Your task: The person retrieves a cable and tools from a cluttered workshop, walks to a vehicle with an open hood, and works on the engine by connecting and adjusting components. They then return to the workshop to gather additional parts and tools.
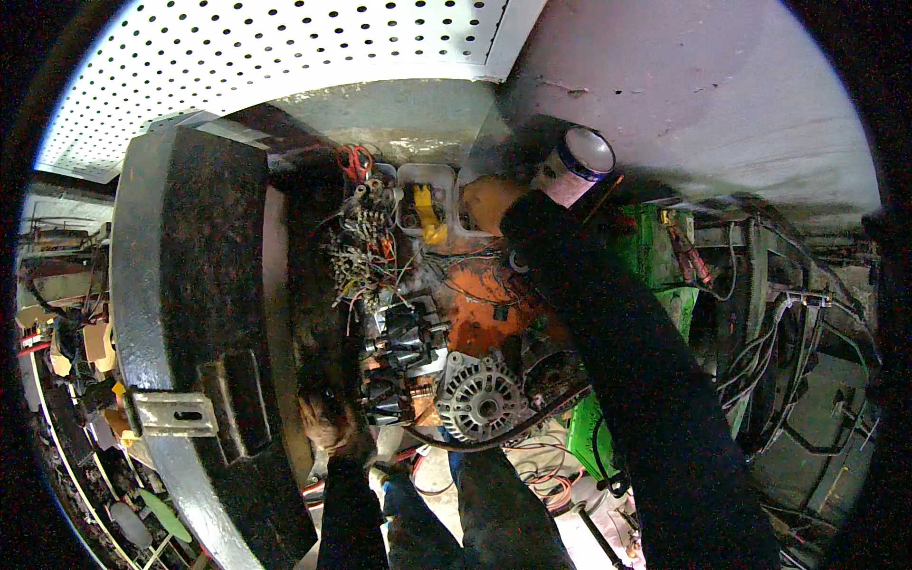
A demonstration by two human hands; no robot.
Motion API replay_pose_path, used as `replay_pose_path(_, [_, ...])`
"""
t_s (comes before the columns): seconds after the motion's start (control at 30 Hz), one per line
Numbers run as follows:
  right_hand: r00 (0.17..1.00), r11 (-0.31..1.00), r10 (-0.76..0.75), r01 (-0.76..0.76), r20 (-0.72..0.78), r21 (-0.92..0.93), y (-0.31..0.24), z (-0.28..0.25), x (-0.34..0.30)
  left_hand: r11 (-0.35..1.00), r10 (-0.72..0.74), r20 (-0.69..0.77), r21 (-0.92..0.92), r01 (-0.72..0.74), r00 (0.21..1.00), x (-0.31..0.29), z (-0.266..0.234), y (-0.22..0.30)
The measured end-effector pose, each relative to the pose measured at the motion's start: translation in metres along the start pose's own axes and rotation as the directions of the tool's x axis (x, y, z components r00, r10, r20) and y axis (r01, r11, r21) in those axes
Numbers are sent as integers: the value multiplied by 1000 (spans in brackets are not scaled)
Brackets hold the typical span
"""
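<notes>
My right arm stretches forward over the cluttered bench. At its end, my right hand (pixel 487 203) reaches to a small plastic bin at the back; its fingers are hidden, so whether they hold anything does not show. In the middle bin (pixel 408 209) lies a yellow piece (pixel 427 214). My left hand (pixel 325 424) is low at the bench's near left, beside the dark metal panel; shadow obscures its fingers. Nearest to it are several dark metal-and-black parts (pixel 404 337) and a round finned alternator (pixel 481 397).
A tangle of wires and connectors (pixel 366 242) is piled at the back left, with red-handled scissors or pliers (pixel 356 161) behind. A can (pixel 578 163) stands at the back right. A dark panel with a latch plate (pixel 174 414) rises left. Green cases (pixel 591 437) and cables are at right.
</notes>
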State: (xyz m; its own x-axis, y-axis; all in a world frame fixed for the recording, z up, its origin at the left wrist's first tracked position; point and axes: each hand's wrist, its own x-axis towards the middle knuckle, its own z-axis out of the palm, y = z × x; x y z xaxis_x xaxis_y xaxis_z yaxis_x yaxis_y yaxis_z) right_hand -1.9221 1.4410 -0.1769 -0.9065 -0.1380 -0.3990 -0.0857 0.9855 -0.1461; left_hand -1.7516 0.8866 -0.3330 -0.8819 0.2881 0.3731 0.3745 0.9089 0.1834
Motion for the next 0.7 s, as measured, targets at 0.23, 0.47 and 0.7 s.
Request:
replay_pose_path(0.23, [952,854,-295,302,84,-424,72,117,71,999,-12,281,-44,26,960,-19,-7,11])
replay_pose_path(0.47, [959,914,-247,278,137,-295,102,123,78,992,116,736,-116,-44,667,-47,-26,13])
replay_pose_path(0.7, [986,986,-127,137,108,-91,47,58,47,987,159,787,-115,-112,597,-58,-30,-2])
